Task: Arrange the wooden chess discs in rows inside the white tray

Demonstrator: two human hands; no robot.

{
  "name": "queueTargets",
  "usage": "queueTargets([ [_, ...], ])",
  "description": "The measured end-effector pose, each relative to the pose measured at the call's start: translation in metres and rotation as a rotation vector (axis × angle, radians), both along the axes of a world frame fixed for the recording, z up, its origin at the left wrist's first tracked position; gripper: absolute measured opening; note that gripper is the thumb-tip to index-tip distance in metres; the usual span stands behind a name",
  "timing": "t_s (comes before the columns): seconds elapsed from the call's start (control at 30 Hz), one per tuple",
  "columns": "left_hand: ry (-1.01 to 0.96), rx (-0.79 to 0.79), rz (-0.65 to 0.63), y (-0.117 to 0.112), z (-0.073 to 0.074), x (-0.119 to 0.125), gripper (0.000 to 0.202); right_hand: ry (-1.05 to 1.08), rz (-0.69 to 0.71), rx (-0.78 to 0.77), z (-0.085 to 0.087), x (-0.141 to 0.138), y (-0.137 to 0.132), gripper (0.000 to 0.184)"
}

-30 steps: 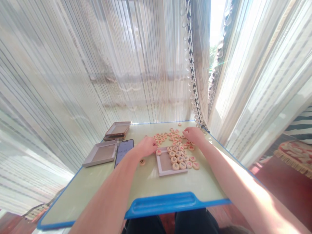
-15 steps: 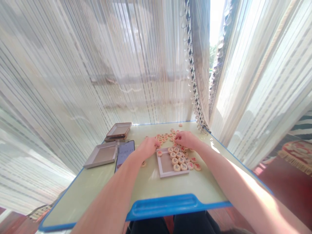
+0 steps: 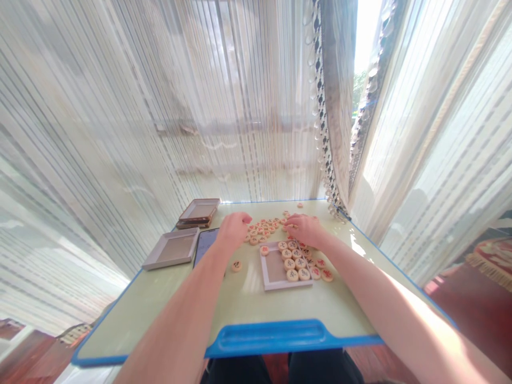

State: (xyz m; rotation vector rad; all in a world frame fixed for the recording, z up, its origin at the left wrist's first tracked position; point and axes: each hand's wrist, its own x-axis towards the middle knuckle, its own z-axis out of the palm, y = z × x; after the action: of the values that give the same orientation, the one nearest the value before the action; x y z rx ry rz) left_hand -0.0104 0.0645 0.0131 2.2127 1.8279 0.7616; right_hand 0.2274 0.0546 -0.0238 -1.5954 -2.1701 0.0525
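Observation:
Several round xiangqi pieces (image 3: 264,229) with red and dark characters lie in a loose cluster on the table. Nearer me is a shallow light box tray (image 3: 276,288); dark-marked pieces (image 3: 296,263) fill its right side in rows, and one red-marked piece (image 3: 264,250) sits in its upper left corner. My left hand (image 3: 234,228) is raised at the cluster's left edge, fingers curled; whatever is in them is hidden. Over the cluster's right part, my right hand (image 3: 304,229) reaches with fingers stretched and slightly apart, touching or just above pieces.
A phone (image 3: 205,244) lies left of my left hand, partly behind my forearm. Beyond it are another shallow box (image 3: 176,249) and stacked trays (image 3: 200,209). A single piece (image 3: 237,265) lies left of the tray. The blue table edge (image 3: 276,337) is close to me; curtains hang behind.
My left hand has moved left, away from the tray's upper corner, uncovering pieces at the cluster's left side. My right hand stays over the cluster, its fingers now more stretched. The view has shifted slightly.

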Motion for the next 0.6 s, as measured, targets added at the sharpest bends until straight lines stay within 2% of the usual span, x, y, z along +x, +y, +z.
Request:
queueTargets([
  [0.17,-0.272,0.132,-0.025,0.001,-0.003,0.004,0.040,-0.097,-0.066,0.000,-0.008,0.001,0.004,0.035],
  [0.3,-0.478,0.154,-0.095,0.010,-0.008,0.004,0.040,-0.066,-0.058,-0.096,-0.007,0.003,0.005,0.035],
  [0.47,-0.439,0.134,-0.090,0.019,-0.015,-0.002,0.039,0.042,-0.083,-0.179,0.001,0.004,0.003,0.034],
  [0.6,-0.235,0.140,-0.068,0.014,-0.013,-0.002,0.041,0.107,-0.179,-0.102,-0.004,0.015,0.010,0.045],
])
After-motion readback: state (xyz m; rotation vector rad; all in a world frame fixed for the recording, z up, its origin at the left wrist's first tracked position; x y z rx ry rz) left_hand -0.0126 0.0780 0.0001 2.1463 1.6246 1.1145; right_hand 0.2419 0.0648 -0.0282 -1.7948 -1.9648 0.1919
